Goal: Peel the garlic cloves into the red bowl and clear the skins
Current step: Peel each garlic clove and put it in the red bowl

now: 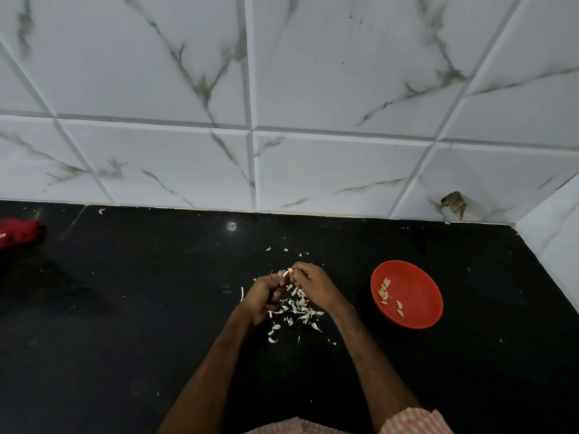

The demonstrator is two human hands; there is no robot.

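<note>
A small whitish garlic clove [287, 272] is pinched between the fingertips of my left hand [262, 296] and my right hand [313, 286], held together just above the black counter [125, 308]. Under and between the hands lies a scatter of white garlic skins [297, 310]. The red bowl [416, 296] sits on the counter to the right of my right hand, with several peeled pale cloves [384, 292] along its left side.
A white marble-patterned tiled wall [250, 120] rises behind the counter and turns a corner at the right. A red cloth [18, 233] lies at the far left edge. A dark chipped spot [454, 203] marks the wall's base at the right.
</note>
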